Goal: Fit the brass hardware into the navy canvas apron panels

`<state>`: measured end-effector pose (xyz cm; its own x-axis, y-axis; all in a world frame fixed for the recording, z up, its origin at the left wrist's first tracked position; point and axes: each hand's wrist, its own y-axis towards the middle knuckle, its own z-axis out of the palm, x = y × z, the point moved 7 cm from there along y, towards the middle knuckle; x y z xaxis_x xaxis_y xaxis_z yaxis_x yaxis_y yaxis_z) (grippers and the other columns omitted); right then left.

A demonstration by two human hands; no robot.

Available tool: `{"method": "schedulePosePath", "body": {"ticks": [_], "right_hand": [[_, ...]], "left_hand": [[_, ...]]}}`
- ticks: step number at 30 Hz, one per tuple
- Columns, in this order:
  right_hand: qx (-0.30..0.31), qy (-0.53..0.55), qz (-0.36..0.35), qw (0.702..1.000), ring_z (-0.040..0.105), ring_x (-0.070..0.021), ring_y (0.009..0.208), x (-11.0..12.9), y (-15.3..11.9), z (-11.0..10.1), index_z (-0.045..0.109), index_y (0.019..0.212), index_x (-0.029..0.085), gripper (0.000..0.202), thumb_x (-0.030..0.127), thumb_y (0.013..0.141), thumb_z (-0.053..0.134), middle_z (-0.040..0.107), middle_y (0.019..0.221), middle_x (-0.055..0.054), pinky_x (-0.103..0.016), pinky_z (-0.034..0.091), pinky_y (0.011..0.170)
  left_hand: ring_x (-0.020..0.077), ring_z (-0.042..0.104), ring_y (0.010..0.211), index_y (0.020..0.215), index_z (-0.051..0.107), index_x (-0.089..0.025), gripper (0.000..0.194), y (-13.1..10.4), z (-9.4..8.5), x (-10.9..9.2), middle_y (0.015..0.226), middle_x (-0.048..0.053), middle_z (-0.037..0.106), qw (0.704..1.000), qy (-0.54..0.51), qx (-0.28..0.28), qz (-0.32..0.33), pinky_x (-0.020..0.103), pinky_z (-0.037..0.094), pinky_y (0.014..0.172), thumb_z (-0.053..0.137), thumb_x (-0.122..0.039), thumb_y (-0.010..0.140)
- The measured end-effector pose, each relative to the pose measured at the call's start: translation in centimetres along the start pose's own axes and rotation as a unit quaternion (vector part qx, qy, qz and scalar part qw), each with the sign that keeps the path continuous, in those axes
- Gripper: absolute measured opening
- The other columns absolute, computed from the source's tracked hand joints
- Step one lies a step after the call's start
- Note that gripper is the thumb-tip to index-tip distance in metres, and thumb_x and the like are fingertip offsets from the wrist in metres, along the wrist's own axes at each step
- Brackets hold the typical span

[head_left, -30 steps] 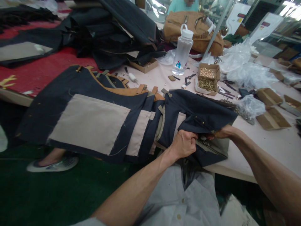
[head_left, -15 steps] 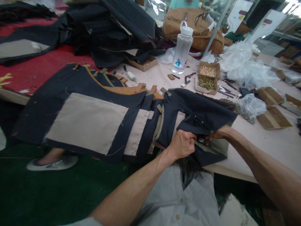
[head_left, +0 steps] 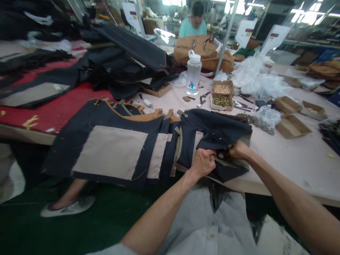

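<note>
A dark navy fabric piece with small brass rivets lies folded at the table's front edge. My left hand is closed in a fist on its near edge. My right hand reaches in under the folded flap from the right, and its fingers are hidden by the cloth. Just left of these hands, several overlapping navy panels with beige patches and tan trim hang partly over the edge. Short tan and olive tabs stick up along their top.
Behind the fabric stand a clear water bottle, small boxes of metal rivets and a tan bag. Plastic bags and open cardboard boxes lie right. A person sits beyond; another person's foot shows below left.
The view has tilted up and swung, showing more of the room. Both hands keep nearly the same place on the folded fabric, with the right hand slightly shifted.
</note>
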<state>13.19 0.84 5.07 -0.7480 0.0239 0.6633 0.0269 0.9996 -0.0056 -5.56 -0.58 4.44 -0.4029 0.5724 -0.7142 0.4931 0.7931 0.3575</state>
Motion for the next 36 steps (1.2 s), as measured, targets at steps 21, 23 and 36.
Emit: {"method": "schedulePosePath", "body": {"ticks": [21, 23, 36], "right_hand": [[-0.086, 0.042, -0.152, 0.984, 0.063, -0.0249, 0.097, -0.2, -8.1, 2.2, 0.08, 0.101, 0.023, 0.022, 0.029, 0.084, 0.066, 0.067, 0.104, -0.009, -0.034, 0.05, 0.084], [-0.091, 0.044, -0.118, 0.988, 0.063, -0.0221, 0.086, -0.4, -7.4, 2.3, 0.08, 0.092, 0.022, 0.017, 0.028, 0.083, 0.067, 0.069, 0.099, -0.007, -0.031, 0.049, 0.076], [0.002, -0.07, -0.05, 0.996, 0.066, -0.022, 0.077, -0.2, -5.1, 2.8, 0.076, 0.089, 0.019, 0.015, 0.021, 0.077, 0.067, 0.073, 0.085, -0.007, -0.028, 0.045, 0.07]], "left_hand": [[0.0214, 0.07, 0.082, 0.088, 0.074, -0.018, 0.023, -1.3, 0.2, -0.2, 0.085, 0.008, 0.075, 0.988, 0.126, -0.076, 0.039, 0.033, 0.055, 0.082, 0.052, -0.01, 0.082], [0.0213, 0.07, 0.081, 0.088, 0.074, -0.018, 0.024, -1.2, 0.2, -0.4, 0.086, 0.008, 0.075, 0.988, 0.135, -0.069, 0.036, 0.033, 0.055, 0.082, 0.052, -0.011, 0.082], [0.0217, 0.071, 0.08, 0.088, 0.076, -0.017, 0.025, -1.1, 0.1, -0.6, 0.085, 0.008, 0.076, 0.99, 0.132, -0.052, 0.022, 0.033, 0.056, 0.08, 0.052, -0.012, 0.082]]}}
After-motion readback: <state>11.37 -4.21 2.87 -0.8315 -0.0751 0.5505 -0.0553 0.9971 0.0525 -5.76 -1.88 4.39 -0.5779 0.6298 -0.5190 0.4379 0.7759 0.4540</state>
